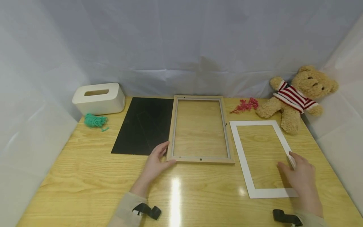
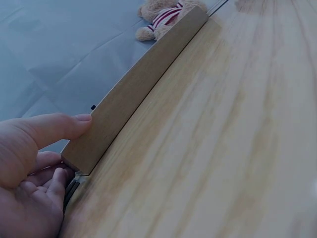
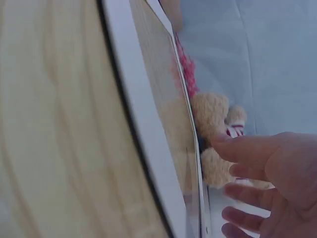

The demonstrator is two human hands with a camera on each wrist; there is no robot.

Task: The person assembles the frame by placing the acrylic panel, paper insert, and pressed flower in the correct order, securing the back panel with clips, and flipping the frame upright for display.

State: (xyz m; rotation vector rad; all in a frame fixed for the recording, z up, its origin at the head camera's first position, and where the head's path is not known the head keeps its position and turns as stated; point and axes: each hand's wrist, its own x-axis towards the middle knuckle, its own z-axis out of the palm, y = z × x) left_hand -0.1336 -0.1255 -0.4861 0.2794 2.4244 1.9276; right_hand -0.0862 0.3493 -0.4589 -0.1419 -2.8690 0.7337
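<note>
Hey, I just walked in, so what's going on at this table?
Someone is handling frame parts. Their left hand holds the near left corner of a wooden frame lying flat on the table. Their right hand, fingers spread, is at the right side of a white border; I can't tell whether it's touching. A black panel lies left of the frame, and a teddy bear sits at the back right.

We note a pale wooden rectangular frame lying flat, small dark fittings on its upper face. Just right of it, apart, we find a white rectangular open-centred mat.
</note>
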